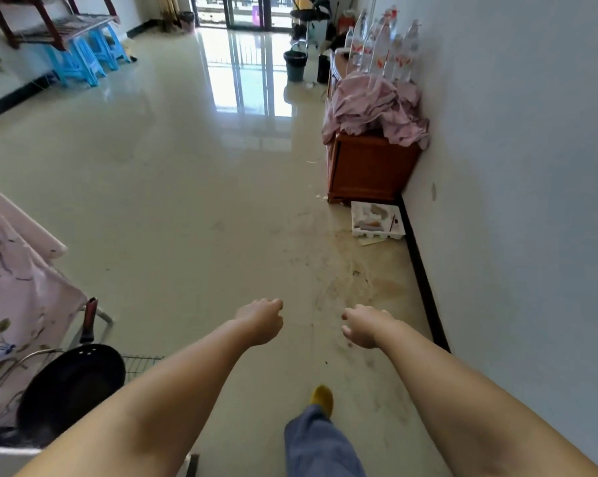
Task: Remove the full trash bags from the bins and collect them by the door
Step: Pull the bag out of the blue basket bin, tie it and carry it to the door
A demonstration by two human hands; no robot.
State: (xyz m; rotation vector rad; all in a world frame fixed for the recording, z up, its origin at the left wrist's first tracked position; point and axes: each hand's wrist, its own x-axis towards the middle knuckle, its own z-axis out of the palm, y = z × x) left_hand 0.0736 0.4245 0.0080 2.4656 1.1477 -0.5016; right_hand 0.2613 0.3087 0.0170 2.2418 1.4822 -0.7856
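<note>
My left hand (261, 320) and my right hand (361, 325) stretch out in front of me over the tiled floor, fingers loosely curled, holding nothing. A dark grey bin (295, 65) stands far ahead on the floor near the glass balcony door (246, 10). A second dark bin (187, 20) sits at the far left of that door. I cannot tell from here whether either bin holds a bag. My foot in a yellow sock (322, 399) steps forward.
A wooden cabinet (370, 166) with pink cloth and several water bottles lines the right wall. A white foam tray (377, 220) lies on the floor beside it. A black pan (72, 380) and a floral cloth are at my left. Blue stools (84, 56) stand far left.
</note>
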